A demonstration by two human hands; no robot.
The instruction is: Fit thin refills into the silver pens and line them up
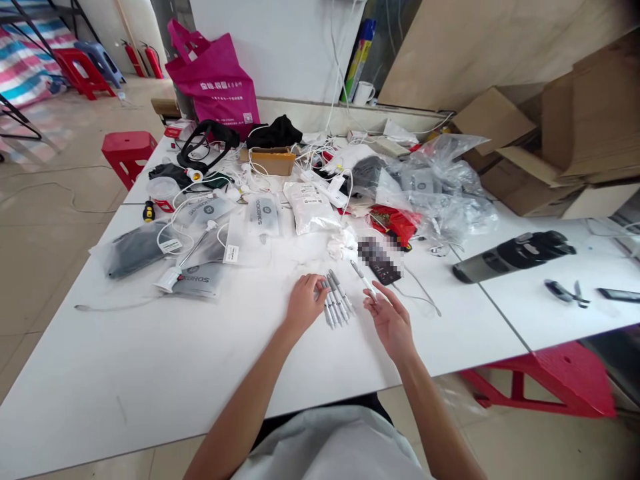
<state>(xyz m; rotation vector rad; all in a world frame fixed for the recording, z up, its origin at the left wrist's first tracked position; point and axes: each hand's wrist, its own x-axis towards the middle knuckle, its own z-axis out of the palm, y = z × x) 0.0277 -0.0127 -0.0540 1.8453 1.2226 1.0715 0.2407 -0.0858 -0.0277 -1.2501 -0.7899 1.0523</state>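
Two hands apart over the white bench point(150, 373): left hand point(304, 303) curled against a loose pile of pens point(336, 300) between them, right hand point(390, 323) open with one pen point(364, 280) at its fingers, grip unclear, so it could slip and roll.

Bundle: white pen-like sticks point(336, 300), grey-tipped, lying fanned, against the left hand point(305, 303)
Loose one: single stick point(364, 279), white, tilted, at the right hand point(393, 327)

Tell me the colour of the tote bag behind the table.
The tote bag is magenta with white print, best seen in the head view.
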